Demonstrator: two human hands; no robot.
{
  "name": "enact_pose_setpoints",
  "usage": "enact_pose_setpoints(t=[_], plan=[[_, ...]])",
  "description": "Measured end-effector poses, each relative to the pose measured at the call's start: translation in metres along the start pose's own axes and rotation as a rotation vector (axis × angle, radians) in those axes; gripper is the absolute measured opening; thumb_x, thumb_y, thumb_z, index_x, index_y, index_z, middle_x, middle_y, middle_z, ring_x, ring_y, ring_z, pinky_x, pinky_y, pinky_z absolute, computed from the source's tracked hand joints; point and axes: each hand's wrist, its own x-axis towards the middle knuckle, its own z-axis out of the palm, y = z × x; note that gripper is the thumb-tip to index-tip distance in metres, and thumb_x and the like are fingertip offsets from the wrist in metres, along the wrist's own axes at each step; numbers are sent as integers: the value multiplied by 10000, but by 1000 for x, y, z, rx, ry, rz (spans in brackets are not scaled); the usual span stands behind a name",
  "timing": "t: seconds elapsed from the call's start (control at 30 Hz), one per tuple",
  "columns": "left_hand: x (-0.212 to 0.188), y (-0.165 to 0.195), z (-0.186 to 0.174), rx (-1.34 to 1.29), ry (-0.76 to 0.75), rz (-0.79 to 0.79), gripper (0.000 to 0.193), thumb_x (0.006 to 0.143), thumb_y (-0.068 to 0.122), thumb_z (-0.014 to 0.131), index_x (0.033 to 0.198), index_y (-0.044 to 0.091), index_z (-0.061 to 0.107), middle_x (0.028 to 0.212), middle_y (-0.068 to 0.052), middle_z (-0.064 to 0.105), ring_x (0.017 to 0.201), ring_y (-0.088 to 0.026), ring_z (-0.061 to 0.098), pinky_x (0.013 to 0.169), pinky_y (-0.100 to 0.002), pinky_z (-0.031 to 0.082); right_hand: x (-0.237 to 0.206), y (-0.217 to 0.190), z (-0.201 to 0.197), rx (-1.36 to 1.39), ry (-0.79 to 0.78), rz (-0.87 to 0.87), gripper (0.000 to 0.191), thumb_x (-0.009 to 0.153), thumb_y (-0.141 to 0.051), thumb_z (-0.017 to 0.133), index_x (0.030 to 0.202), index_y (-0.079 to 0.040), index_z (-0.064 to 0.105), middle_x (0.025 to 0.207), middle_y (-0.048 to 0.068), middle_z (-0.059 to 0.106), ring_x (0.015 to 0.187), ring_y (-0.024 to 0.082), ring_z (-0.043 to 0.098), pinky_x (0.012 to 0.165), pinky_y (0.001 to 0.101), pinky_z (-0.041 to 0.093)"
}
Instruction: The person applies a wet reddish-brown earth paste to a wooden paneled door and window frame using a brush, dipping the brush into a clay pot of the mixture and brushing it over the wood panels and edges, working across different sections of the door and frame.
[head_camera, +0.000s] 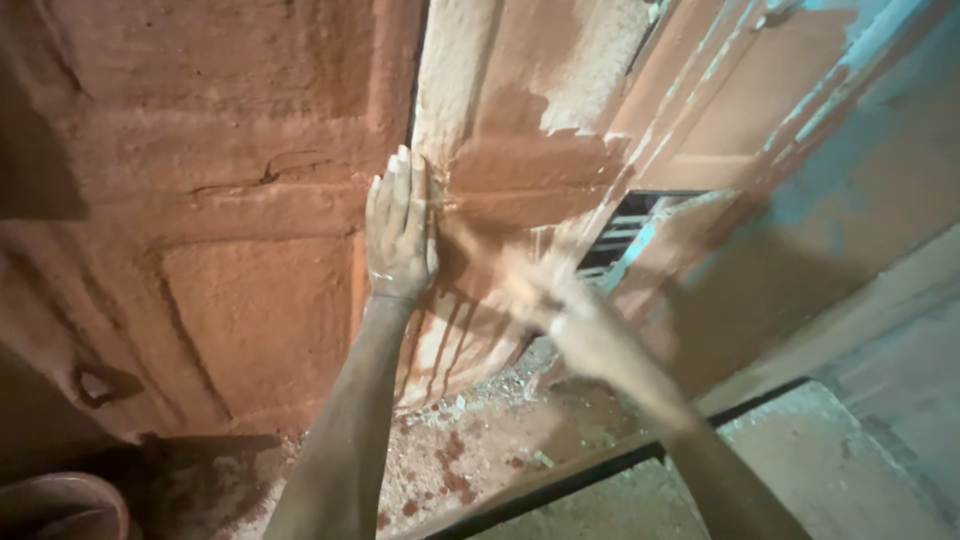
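Head view — left hand (400, 235) flat, fingers released, on wet reddish-brown door panel (250, 200), right hand (545, 295) blurred — grip unreadable, red drips on floor (470, 450), clay pot (60, 505) nearby.

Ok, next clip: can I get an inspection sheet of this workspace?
Surface: wall coated in wet reddish-brown plaster, with runs below the hands.
Job's things: pale uncoated patch at upper right.
Clutter: splashes and rubble on the floor; round vessel rim at bottom left.
Grippers: left hand flat on the wall; right hand motion-blurred, grip unclear.
Cables: nothing seen.
Surroundings: barred opening; blue-streaked wall at right.
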Motion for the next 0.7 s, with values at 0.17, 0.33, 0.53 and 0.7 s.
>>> enact_pose_setpoints(t=[0.17, 0.33, 0.53, 0.7], plan=[[0, -3, 1, -25, 8, 3, 579, 984, 66, 456, 1556, -22, 443, 1635, -206, 399, 1517, -374, 406, 1274, -515, 302, -15, -16, -14, -66, 339, 131, 665, 1000, -142, 599, 1647, -185, 453, 1385, 140, 730, 980, 306, 686, 894, 394, 533], [0, -4, 0, -19, 13, 6, 595, 970, 45, 455, 1561, -19, 454, 1643, -200, 407, 1530, -365, 411, 1284, -512, 305, -31, 18, 59, -238, 141, 65, 441, 1047, -218, 611, 1462, -84, 537, 1225, 185, 752, 1075, 228, 746, 932, 348, 569], [1, -5, 0, -24, -9, 2, 611, 945, 72, 464, 1547, -34, 456, 1630, -230, 395, 1519, -376, 404, 1271, -519, 301, -72, 94, 88, 668, 106, 321, 588, 945, -184, 599, 1525, -145, 512, 696, 94, 577, 520, 158, 478, 442, 293, 409], [0, -1, 3, 17, 19, 19, 582, 986, 83, 465, 1554, -41, 440, 1631, -222, 392, 1525, -379, 396, 1281, -519, 301, -81, 168, 119, 1869, -304, 132, 370, 1165, -301, 486, 1105, 56, 562, 632, 47, 513, 399, 186, 414, 373, 337, 387]])
